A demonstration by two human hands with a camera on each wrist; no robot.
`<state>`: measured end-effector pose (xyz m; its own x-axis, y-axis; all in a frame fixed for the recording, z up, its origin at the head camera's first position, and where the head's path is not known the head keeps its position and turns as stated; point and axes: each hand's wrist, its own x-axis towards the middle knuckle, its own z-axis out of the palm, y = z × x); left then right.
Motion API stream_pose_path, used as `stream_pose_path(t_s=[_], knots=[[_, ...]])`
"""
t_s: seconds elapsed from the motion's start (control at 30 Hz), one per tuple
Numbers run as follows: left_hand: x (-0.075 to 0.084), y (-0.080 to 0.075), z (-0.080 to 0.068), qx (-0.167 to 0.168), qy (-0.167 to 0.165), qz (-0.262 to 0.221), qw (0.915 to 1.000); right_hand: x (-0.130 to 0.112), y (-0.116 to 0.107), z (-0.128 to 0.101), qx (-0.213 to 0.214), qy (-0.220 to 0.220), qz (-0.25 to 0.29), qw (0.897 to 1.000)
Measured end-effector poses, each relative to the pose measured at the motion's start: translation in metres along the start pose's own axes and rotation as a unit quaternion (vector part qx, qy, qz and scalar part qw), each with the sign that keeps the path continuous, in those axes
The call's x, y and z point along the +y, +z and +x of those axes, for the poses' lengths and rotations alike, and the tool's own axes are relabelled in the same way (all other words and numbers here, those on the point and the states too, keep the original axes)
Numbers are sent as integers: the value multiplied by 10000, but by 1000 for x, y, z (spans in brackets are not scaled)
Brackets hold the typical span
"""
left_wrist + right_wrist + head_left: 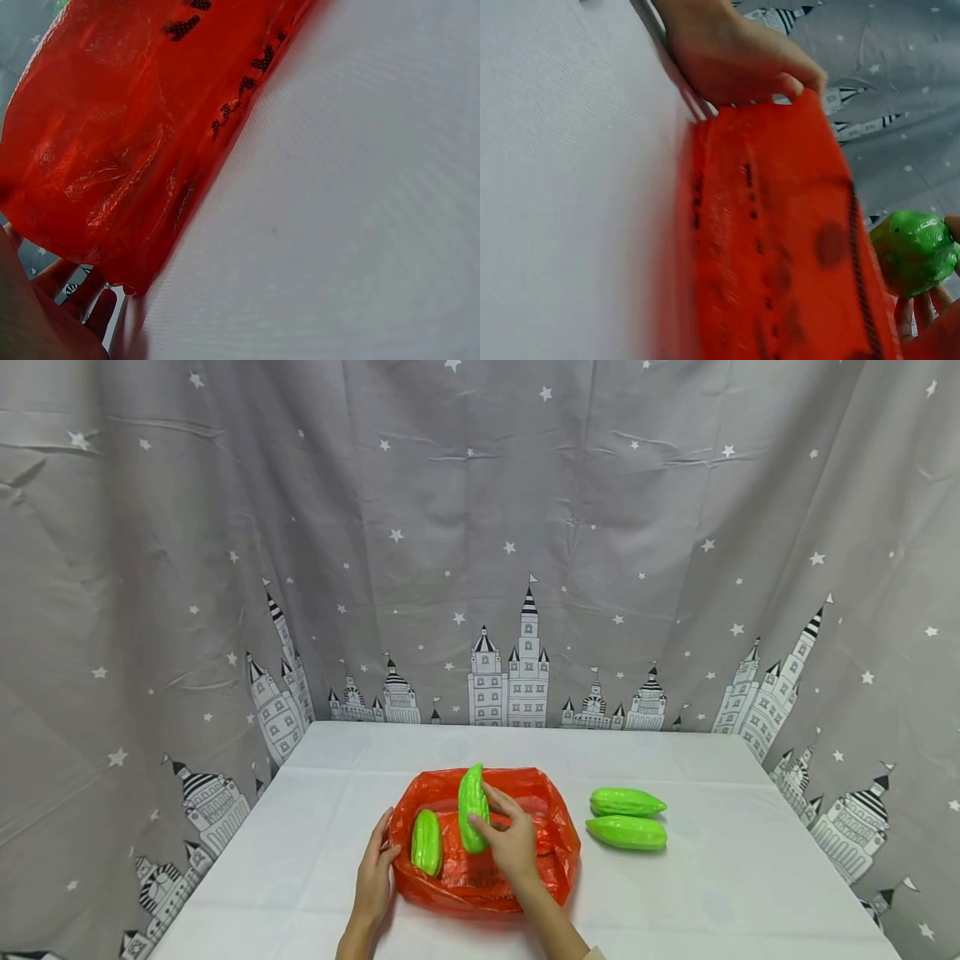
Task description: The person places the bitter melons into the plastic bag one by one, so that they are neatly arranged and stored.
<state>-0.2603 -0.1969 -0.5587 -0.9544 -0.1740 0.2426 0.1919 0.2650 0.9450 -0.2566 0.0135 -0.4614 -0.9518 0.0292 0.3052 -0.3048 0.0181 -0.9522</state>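
A: Status of the gourd in the right hand?

B: Held upright, fingers and thumb curled round its lower half, tip pointing up. It sits over the open mouth of the red bag, just beyond the knuckles. Not yet resting on the bag floor, as far as the head view shows.

A: Left hand?

B: Pinches the bag's near-left rim, fingers curled over the plastic edge; confirmed in the right wrist view. Hands are apart, bag between them.

A: Contents so far?

B: One gourd in the bag, leaning by the left fingertips. Two more gourds lie side by side on the table, well off to the right of the right hand.

A: Failure modes?

B: Judgement only. 1) Thin film, floppy rim: if the left pinch slackens, the mouth may sag shut and the held gourd would catch on the edge. 2) Skin looks glossy; grip is low on the body, so the top-heavy end could tip and slip out sideways, poss. onto the table. 3) Released from height, it may knock the gourd already inside and roll it toward the open side. 4) Bag not anchored except by that one pinch; a push from the right hand could slide the whole bag toward the left hand.

A: Mitigation?

B: Keep rim taut, lower before releasing.
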Motion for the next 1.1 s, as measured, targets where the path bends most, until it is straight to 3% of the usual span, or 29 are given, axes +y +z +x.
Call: stream_pose_path(t_s=[0.23,0.4,0.67,1.1], knots=[[1,-1,0,25,0,-23,10000,36,18,3,104,494,450,9977],[6,-3,-1,-63,-79,-76,9999,45,28,1,246,486,162,9984],[39,-4,-11,-57,-29,36,10000,57,34,-1,285,810,-157,9962],[40,-4,-11,-40,-98,-5,9999,64,36,-5,87,1158,-474,9921]])
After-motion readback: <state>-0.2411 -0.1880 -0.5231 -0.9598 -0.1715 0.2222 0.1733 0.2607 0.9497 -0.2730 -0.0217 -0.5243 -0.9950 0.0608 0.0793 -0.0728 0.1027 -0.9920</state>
